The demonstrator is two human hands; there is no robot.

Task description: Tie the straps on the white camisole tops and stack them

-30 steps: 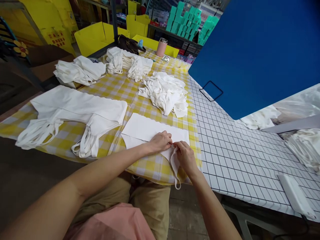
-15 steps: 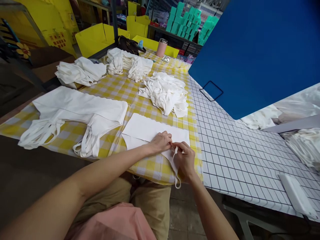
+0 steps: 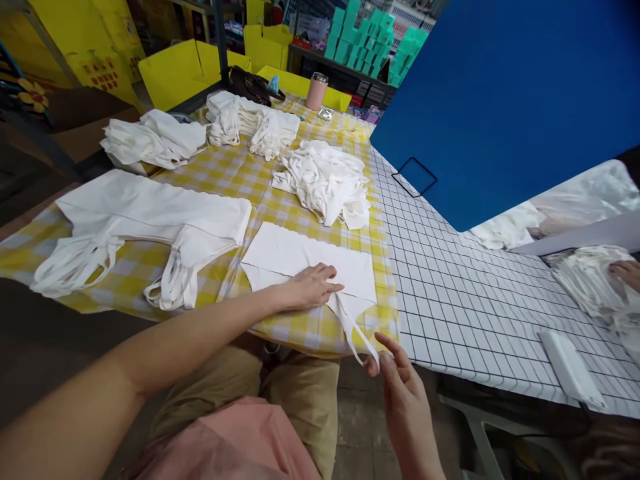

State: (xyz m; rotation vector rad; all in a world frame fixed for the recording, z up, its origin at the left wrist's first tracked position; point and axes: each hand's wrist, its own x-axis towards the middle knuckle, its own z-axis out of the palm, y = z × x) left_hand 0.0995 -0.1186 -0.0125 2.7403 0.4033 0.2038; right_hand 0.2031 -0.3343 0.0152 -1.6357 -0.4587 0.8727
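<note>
A white strappy top (image 3: 300,250) lies flat on the yellow checked cloth in front of me. My left hand (image 3: 314,287) rests on it, fingers stretched out and pressing near the base of a thin strap. Past the table's front edge, my right hand (image 3: 395,373) holds the end of that strap (image 3: 361,339), drawn out toward me; its index finger stands away from the strap. Left of this top is a neat stack of white tops (image 3: 155,207), their straps hanging toward the front edge. A loose heap of white tops (image 3: 327,183) lies just beyond.
Farther back are more white garments (image 3: 253,123), a dark bag (image 3: 250,85) and a pink tumbler (image 3: 317,92). To the right, a blue board (image 3: 500,107) stands over a white grid-patterned table (image 3: 440,300). Another person's hand (image 3: 627,273) touches white garments at the far right.
My right hand has moved from beside my left hand toward me and to the right, pulling the strap out straight. My left hand has flattened on the top. Another person's hand has appeared.
</note>
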